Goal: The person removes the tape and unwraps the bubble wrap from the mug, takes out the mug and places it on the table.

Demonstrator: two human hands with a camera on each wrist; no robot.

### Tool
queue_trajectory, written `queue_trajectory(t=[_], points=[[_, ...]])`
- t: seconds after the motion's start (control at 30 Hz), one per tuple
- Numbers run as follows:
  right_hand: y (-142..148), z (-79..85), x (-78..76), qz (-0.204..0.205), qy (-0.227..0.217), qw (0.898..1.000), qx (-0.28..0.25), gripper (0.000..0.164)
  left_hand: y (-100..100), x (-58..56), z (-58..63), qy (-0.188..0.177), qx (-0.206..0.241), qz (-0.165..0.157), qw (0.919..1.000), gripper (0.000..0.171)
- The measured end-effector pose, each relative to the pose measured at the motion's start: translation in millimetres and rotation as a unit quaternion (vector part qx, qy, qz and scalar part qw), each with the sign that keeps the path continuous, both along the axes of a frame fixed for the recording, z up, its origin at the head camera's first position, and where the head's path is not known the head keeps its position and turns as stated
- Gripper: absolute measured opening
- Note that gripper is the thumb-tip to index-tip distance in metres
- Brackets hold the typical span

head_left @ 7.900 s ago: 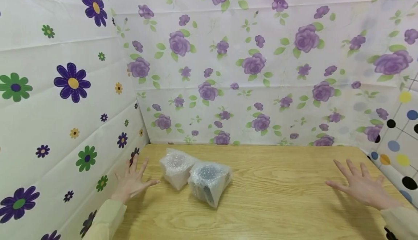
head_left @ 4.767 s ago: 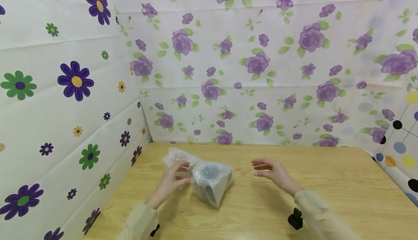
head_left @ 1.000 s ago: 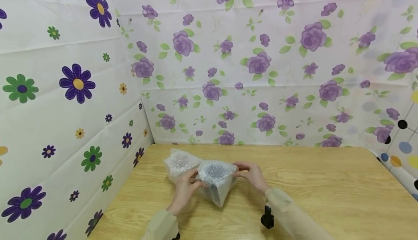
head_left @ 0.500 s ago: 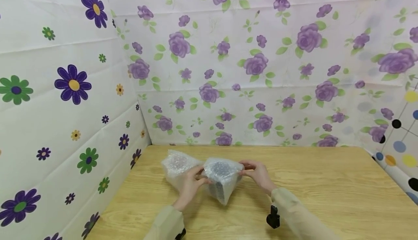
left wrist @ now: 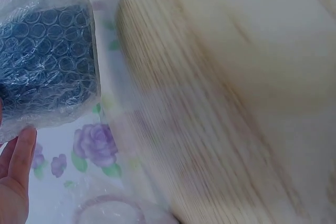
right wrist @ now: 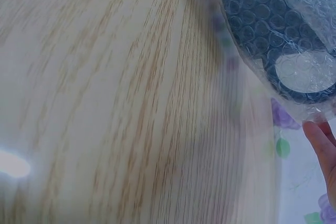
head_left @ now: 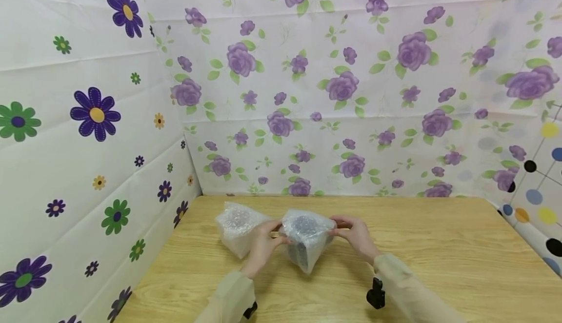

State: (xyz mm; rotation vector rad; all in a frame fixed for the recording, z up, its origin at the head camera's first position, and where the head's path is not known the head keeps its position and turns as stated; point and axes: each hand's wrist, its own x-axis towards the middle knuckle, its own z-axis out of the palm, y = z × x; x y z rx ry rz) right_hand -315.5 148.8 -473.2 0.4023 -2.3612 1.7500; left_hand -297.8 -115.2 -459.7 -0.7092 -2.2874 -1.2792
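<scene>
The dark wrapped bundle [head_left: 304, 228] is pinched at opposite sides by the left hand [head_left: 262, 245] and right hand [head_left: 357, 239], neither nearer; above the table [head_left: 439, 254], its tapered end is directed nearward.

The head view is bright and evenly lit, with soft shadows on the table [head_left: 439, 250] and small glints on the wrap [head_left: 307, 235]. The 2 wrist views are hazier, the right with white glare lower left.
</scene>
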Motion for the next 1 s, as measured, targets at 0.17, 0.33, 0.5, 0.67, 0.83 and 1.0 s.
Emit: queue_trajectory(t=[0.17,0.33,0.5,0.67,0.83,1.0], points=[[8,1.7,2.7,-0.016,-0.008,1.0,0.011,0.036,9,-0.1,4.1,-0.01,0.027,-0.035,0.999,0.043],[15,0.7,3.4,-0.022,0.005,1.0,0.021,0.036,20,15.0,26.1,-0.052,0.052,-0.069,0.9949,0.039],[24,-0.8,5.7,-0.026,0.021,0.999,0.031,0.034,28,15.6,27.2,-0.064,0.061,-0.086,0.9924,0.039],[34,-2.0,8.7,-0.043,0.016,0.998,0.038,0.034,37,14.6,24.9,-0.056,0.055,-0.086,0.9932,0.036],[42,-3.1,11.6,-0.037,0.013,0.999,0.022,0.036,43,15.3,25.2,-0.064,0.052,-0.087,0.9928,0.035],[49,-4.9,15.1,-0.037,0.026,0.999,0.017,0.035,48,13.2,24.3,-0.072,0.047,-0.098,0.9914,0.035]])
